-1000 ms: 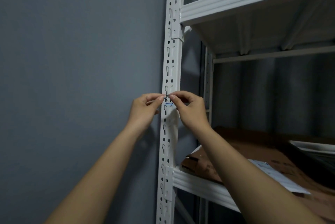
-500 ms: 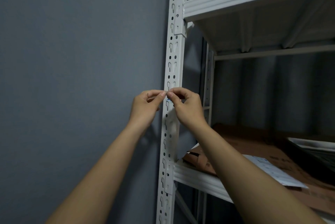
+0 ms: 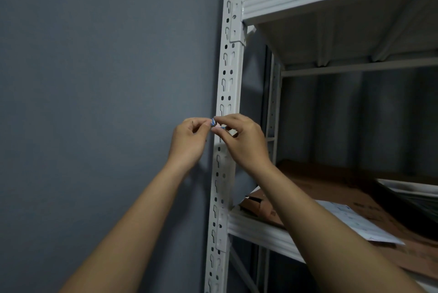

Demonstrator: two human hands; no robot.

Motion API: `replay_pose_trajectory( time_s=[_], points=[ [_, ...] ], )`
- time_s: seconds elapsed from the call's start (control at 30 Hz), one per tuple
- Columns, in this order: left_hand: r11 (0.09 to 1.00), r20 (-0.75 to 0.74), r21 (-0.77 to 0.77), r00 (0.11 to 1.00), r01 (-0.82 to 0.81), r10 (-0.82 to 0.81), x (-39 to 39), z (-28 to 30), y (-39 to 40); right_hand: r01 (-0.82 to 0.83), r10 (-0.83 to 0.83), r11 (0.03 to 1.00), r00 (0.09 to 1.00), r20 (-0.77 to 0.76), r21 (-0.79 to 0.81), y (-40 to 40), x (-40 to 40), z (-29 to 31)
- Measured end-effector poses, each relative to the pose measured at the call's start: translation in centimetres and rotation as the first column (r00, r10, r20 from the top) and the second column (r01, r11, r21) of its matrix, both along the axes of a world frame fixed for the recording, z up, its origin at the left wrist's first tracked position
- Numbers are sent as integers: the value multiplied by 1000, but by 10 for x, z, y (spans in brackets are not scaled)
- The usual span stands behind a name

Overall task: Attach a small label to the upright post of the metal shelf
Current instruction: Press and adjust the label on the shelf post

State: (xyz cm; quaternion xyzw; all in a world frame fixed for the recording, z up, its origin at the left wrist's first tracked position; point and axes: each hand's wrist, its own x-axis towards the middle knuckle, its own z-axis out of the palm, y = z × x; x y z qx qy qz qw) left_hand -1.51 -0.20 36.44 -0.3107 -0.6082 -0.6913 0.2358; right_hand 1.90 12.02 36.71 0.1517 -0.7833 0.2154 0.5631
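Grey wall (image 3: 94,79) | white post (image 3: 233,67) | both hands pinch label (image 3: 213,122)

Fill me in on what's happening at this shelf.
A person is fitting a small label with blue edging onto the white slotted upright post of a metal shelf. The left hand and the right hand both pinch it at the post's front, between the two shelf levels. It looks curled and not yet pressed flat. On the lower shelf lie flat cardboard and a white printed sheet.
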Motion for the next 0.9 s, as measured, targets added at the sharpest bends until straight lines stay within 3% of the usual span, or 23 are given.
replay_pose_trajectory(
  time_s=[0.1, 0.17, 0.3, 0.43, 0.53, 0.6, 0.8, 0.9],
  points=[
    [996, 53, 13, 994, 92, -93, 4, 0, 0, 107, -101, 992, 992, -79, 73, 2, 2, 0],
    [994, 55, 5, 993, 109, -109, 6, 0, -1, 91, -84, 992, 993, -80, 91, 3, 2, 2],
    [996, -26, -90, 1000, 1, -3, 7, -3, -3, 8, -8, 1000, 1000, 8, 12, 5, 4, 2],
    [988, -90, -155, 996, -26, 12, 10, -7, -1, -152, 178, 953, 981, 78, -260, 4, 7, 3],
    [985, -132, -158, 990, -71, 50, 9, -8, 2, -266, 334, 792, 942, 24, -550, 3, 5, 4],
    [992, -126, -102, 990, -70, 57, 4, -8, 1, -271, 328, 700, 944, -40, -661, 11, 4, 4],
    [993, -42, -22, 992, -120, 119, -14, -10, 9, -93, 158, 814, 985, 64, -574, 24, 2, -4],
    [984, -109, -42, 980, -172, 167, -19, -10, 22, -93, 150, 834, 987, 60, -544, 22, 2, -4]
  ],
)
